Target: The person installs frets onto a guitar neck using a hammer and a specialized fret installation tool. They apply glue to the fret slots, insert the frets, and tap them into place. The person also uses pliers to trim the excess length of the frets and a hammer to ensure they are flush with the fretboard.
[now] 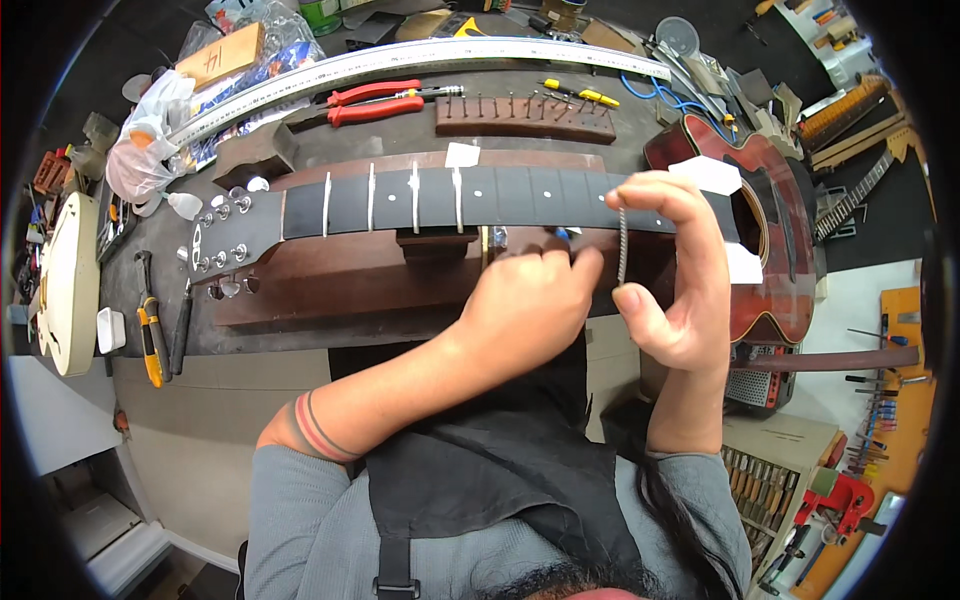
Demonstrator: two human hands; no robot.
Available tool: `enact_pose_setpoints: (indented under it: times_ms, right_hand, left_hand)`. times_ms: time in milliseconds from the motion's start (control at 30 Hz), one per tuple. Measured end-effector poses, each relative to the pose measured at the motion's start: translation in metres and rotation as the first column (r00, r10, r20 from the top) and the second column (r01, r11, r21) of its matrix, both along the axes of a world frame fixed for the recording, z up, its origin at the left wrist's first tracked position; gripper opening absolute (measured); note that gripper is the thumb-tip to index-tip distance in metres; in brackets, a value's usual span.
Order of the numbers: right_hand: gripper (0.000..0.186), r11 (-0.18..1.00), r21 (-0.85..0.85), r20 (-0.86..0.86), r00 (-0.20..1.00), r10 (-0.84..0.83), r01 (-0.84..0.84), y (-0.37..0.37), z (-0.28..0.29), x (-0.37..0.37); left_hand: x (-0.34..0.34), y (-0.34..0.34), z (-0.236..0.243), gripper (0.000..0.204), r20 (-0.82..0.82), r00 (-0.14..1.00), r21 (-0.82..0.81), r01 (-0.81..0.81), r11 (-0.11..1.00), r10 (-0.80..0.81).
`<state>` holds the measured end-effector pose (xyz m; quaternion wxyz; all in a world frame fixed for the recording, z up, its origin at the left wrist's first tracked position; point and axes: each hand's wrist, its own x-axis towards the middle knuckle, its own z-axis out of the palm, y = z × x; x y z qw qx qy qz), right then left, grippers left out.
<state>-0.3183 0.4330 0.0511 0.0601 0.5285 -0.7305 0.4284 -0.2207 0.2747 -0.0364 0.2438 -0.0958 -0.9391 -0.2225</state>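
My right hand [670, 300] pinches a thin textured metal strip [623, 245] between thumb and index finger, crosswise at the fretboard [520, 195] of a guitar neck. My left hand [530, 305] is curled just below the board, closed around something with a small blue part [562, 234], mostly hidden. Four narrow white strips [416, 195] cross the board toward the headstock [225, 235]. A dark block [435, 245] sits beneath the neck. The red guitar body [775, 310] is at the right, with white paper sheets [715, 172] by the soundhole.
Behind the neck lie a long ruler [470, 50], red-handled cutters [370, 105] and a wooden holder [520, 122] of upright bits. Yellow-handled pliers [152, 335] and a cream guitar body [70, 285] are at left; a hanging tool board [895, 430] is at far right.
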Motion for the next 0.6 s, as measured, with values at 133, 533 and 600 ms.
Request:
enact_pose_setpoints:
  times_ms: [133, 533, 600]
  right_hand:
    - [0.060, 0.989, 0.149, -0.039, 0.999, 0.026, -0.020, -0.039, 0.007, -0.008]
    - [0.062, 0.880, 0.473, -0.109, 0.994, 0.009, 0.044, -0.089, 0.026, -0.004]
    - [0.062, 0.860, 0.508, -0.093, 0.996, -0.008, 0.055, -0.093, 0.028, -0.002]
  left_hand:
    - [0.023, -0.009, -0.014, 0.020, -0.227, 0.959, 0.024, 0.180, 0.983, -0.170]
    - [0.063, -0.045, -0.039, 0.022, -0.261, 0.831, 0.409, 0.557, 0.723, -0.492]
    - [0.061, -0.051, -0.043, 0.023, -0.260, 0.824, 0.420, 0.566, 0.709, -0.503]
